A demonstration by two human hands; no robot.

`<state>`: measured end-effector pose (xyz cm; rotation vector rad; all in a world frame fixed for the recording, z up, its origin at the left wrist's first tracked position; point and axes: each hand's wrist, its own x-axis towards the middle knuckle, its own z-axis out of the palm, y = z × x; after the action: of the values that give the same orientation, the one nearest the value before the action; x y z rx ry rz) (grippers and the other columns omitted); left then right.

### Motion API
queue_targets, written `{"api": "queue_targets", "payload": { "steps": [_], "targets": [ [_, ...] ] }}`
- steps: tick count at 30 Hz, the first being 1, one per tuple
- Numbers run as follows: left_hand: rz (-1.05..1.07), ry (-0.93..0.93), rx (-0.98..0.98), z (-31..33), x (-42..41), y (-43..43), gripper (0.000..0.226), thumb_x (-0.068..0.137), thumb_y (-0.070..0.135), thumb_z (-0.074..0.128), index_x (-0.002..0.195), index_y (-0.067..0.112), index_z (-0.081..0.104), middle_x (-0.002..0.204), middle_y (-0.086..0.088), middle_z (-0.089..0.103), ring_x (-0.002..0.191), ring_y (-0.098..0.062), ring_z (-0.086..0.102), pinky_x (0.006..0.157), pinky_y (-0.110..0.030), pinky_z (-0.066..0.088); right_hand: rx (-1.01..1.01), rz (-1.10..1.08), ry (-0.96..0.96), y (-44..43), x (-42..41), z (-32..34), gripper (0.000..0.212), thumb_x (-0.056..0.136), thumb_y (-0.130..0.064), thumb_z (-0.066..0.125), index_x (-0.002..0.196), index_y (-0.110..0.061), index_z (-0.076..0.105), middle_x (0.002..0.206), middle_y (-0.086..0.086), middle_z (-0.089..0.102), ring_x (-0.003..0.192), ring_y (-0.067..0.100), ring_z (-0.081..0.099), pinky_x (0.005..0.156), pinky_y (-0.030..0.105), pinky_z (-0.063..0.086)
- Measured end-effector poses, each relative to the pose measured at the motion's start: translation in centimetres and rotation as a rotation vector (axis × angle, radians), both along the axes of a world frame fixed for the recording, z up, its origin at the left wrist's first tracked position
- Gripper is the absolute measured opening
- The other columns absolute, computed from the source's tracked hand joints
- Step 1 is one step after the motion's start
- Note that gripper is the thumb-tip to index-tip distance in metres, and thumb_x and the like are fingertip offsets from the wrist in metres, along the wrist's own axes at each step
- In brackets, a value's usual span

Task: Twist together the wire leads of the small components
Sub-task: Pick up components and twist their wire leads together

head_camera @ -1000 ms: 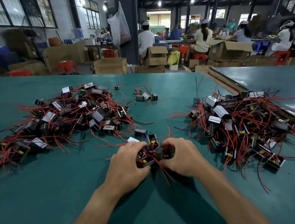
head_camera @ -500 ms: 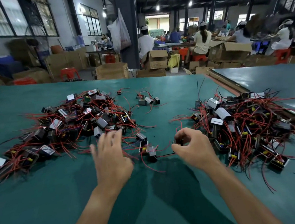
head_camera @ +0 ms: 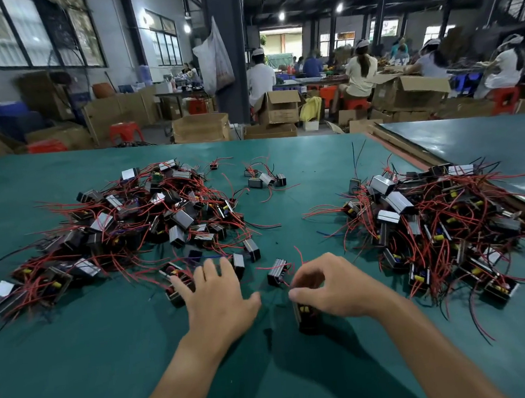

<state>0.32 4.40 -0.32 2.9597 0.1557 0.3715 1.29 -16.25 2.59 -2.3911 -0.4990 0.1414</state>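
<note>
Small black box components with red wire leads lie in two heaps on the green table (head_camera: 78, 357): a left heap (head_camera: 136, 222) and a right heap (head_camera: 431, 225). My left hand (head_camera: 219, 298) is spread flat, fingers straight, its fingertips at the near edge of the left heap beside a loose component (head_camera: 175, 290). My right hand (head_camera: 329, 285) has curled fingers and holds a black component with a yellow part (head_camera: 306, 314) under its palm. Another loose component (head_camera: 277, 272) lies just beyond my right fingertips.
A small cluster of components (head_camera: 266, 179) lies at the table's far middle. A second table (head_camera: 489, 153) adjoins on the right, with a wooden strip (head_camera: 409, 151) between. Beyond are cardboard boxes (head_camera: 201, 128), red stools and seated workers.
Both hands let go of the joined components they held together a second ago. My left hand moved out flat toward the left heap; my right hand came back near holding one component.
</note>
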Motion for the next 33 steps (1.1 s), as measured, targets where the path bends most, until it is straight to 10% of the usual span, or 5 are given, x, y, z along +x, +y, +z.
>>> {"api": "queue_targets", "payload": {
  "steps": [6,16,19,24,33],
  "targets": [
    [-0.543,-0.054,-0.018,0.2,-0.4,-1.2,0.074,0.081,0.037,0.060,0.149,0.035,0.031,0.158,0.009,0.022,0.148,-0.011,0.010,0.115,-0.049,-0.016,0.273,-0.018,0.084,-0.6,0.6,-0.2,0.015,0.087,0.000,0.064,0.085,-0.015,0.061,0.053,-0.009,0.064,0.043,0.002,0.045,0.048,0.016,0.037],
    [-0.425,-0.150,-0.216,1.0,-1.5,-2.0,0.029,0.085,0.055,0.058,0.092,0.028,0.066,0.085,0.014,0.066,0.097,-0.006,0.054,0.119,-0.042,0.010,0.426,-0.370,0.060,-1.5,2.3,-1.4,0.066,0.089,-0.012,0.064,0.143,-0.024,0.027,0.082,0.004,0.064,0.061,0.022,0.059,0.065,0.042,0.055],
    [-0.496,-0.225,-0.378,1.3,-1.5,-2.1,0.011,0.086,0.032,0.064,0.093,0.025,0.068,0.076,0.013,0.067,0.081,-0.011,0.061,0.092,-0.034,0.043,0.422,-0.458,-0.016,-2.2,2.8,-1.0,0.055,0.090,-0.011,0.059,0.138,-0.024,0.035,0.087,0.004,0.063,0.063,0.024,0.065,0.067,0.047,0.057],
    [-0.481,-0.208,-0.437,1.1,-1.5,-2.3,0.028,0.084,0.024,0.066,0.109,0.027,0.055,0.079,0.019,0.060,0.076,-0.008,0.053,0.072,-0.031,0.041,0.334,-0.485,0.008,-2.6,3.0,-1.0,0.017,0.086,-0.006,0.056,0.095,-0.020,0.059,0.070,0.003,0.071,0.057,0.020,0.062,0.062,0.045,0.057],
    [-0.613,-0.046,-0.252,0.2,-1.3,-2.4,0.045,0.092,0.024,0.054,0.136,0.024,0.046,0.132,0.007,0.051,0.127,-0.011,0.037,0.105,-0.032,0.034,0.195,-0.190,0.102,-2.5,1.5,-0.2,0.018,0.089,-0.001,0.055,0.079,-0.012,0.064,0.064,0.003,0.071,0.044,0.010,0.056,0.049,0.023,0.046]
  ]
}}
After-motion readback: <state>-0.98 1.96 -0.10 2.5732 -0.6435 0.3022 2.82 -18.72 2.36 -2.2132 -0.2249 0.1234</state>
